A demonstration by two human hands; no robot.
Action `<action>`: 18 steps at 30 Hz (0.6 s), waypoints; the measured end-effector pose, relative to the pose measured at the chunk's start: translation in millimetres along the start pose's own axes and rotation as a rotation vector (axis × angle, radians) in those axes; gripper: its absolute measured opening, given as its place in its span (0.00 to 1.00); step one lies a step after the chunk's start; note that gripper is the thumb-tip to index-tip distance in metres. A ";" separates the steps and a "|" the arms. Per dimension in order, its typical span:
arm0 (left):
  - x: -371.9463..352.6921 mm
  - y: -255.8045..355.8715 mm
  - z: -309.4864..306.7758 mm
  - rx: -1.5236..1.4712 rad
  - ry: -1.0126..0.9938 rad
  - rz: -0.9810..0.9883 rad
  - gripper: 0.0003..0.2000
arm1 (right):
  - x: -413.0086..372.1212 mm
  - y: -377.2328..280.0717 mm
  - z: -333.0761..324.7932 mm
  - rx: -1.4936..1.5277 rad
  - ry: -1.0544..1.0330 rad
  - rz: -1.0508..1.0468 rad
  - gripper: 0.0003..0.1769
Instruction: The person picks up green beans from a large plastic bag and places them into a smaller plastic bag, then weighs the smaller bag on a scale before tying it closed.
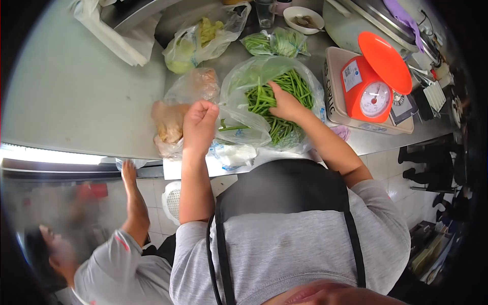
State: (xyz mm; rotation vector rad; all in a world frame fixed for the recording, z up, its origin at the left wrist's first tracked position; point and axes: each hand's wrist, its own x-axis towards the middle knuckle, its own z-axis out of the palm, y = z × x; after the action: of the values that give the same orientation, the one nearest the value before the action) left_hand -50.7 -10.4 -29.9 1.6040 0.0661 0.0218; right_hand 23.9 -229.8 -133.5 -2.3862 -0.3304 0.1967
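Observation:
A clear plastic bag (235,81) full of green beans (297,87) lies wide at its mouth in front of me. My left hand (200,122) is closed, pinching the bag's left edge between thumb and fingers. Inside the bag, my right hand (285,104) is on the beans, its fingers curled round a few of them and partly hidden. Several beans lie near the left side of the bag, under the plastic. Left of my left hand sit a bag of brown, root-like pieces (169,122) and a bag with orange contents (207,81).
An orange kitchen scale (367,91) stands on a lidded container (333,76) at right. Behind are bagged green vegetables (277,43), a bag of pale leafy produce (201,38), a white bowl (303,20) and a glass (265,12). A co-worker (119,267) is at lower left.

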 end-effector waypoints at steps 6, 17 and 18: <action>2.5 9.7 7.5 -0.088 0.051 0.044 0.05 | -9.9 -17.8 -34.2 0.450 0.021 -0.148 0.22; 9.8 4.2 2.9 -0.043 0.068 0.002 0.06 | -10.0 -13.4 -18.8 0.851 0.149 -0.093 0.19; 10.7 4.9 4.1 -0.057 0.060 0.010 0.05 | -8.1 -14.6 -21.2 0.943 0.127 -0.082 0.18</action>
State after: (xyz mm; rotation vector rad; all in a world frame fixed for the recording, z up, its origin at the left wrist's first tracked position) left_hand -39.7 -14.0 -25.4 1.5470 0.1029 0.0786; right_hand 18.3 -235.1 -107.6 -1.4425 -0.2053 0.1206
